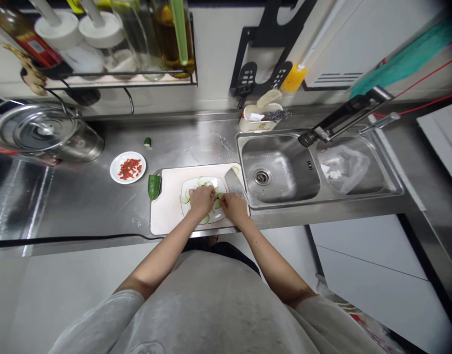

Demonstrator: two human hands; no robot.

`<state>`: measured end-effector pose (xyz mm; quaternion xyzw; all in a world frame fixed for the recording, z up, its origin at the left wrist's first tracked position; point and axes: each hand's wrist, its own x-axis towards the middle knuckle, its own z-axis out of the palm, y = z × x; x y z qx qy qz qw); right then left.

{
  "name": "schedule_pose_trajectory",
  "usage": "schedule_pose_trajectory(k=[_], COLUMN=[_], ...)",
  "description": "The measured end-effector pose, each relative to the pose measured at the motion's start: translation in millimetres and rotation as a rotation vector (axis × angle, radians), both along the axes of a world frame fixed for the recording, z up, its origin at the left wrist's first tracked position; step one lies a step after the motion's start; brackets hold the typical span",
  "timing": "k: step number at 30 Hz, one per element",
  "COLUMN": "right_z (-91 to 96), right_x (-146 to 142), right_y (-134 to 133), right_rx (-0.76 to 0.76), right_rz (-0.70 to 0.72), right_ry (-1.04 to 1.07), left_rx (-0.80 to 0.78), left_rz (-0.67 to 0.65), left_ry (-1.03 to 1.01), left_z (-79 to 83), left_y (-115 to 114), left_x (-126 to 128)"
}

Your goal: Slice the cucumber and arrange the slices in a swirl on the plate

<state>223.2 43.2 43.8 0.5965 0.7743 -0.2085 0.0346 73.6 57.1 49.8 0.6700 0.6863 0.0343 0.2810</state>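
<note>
A white cutting board (165,206) lies on the steel counter, and on it stands a white plate (185,189) with several thin cucumber slices (202,181). My left hand (201,199) rests over the plate with its fingers curled down onto the slices. My right hand (233,206) is beside it, fingers pinched together at the slices in the plate's middle. A cleaver blade (233,181) lies on the board's right end, just beyond my right hand. A cut cucumber piece (154,186) sits at the board's left edge.
A small white dish of red bits (128,167) and a cucumber end (147,142) lie to the left. A steel pot with lid (45,132) stands far left. The sink (281,169) with a faucet (344,118) is right of the board; a bottle rack (118,73) hangs behind.
</note>
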Motion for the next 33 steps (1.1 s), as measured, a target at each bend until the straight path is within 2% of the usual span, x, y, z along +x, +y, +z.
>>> schedule_pose_trajectory(k=[12, 23, 26, 29, 33], right_z=[4.2, 8.2, 9.2, 9.1, 8.0], right_x=[3.7, 0.9, 4.2, 8.7, -2.4], right_y=[-3.3, 1.0, 5.5, 10.5, 21.1], right_rx=[-0.016, 0.053, 0.089, 0.134, 0.138], right_rz=[0.009, -0.093, -0.126, -0.148, -0.051], right_ry=[0.015, 0.092, 0.120, 0.128, 0.101], left_rx=[-0.034, -0.006, 0.022, 0.074, 0.068], left_rz=[0.013, 0.077, 0.165, 0.277, 0.343], left_ry=[0.019, -0.059, -0.074, -0.064, 0.005], left_z=[0.6, 3.8, 9.2, 16.2, 19.2], left_y=[0.0, -0.8, 2.8, 6.2, 7.6], left_x=[1.3, -2.4, -16.9, -42.2, -65.7])
